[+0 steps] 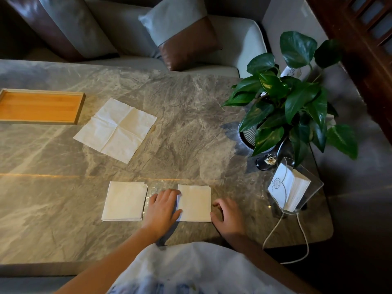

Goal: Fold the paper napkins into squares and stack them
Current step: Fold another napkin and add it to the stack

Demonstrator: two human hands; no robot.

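Observation:
A folded square napkin (196, 203) lies near the table's front edge. My left hand (162, 209) rests flat with its fingers on that napkin's left edge. Just right of the napkin, my right hand (228, 215) sits on the table with curled fingers, holding nothing. A stack of folded napkins (125, 201) lies to the left of my left hand. Farther back, an unfolded napkin (115, 129) with crossed creases lies flat on the marble table (191, 128).
A wooden tray (40, 106) sits at the back left. A potted plant (290, 107) stands at the right, with a clear holder of napkins (290, 187) and a white cable (275, 228) in front of it. A sofa with cushions lies beyond the table.

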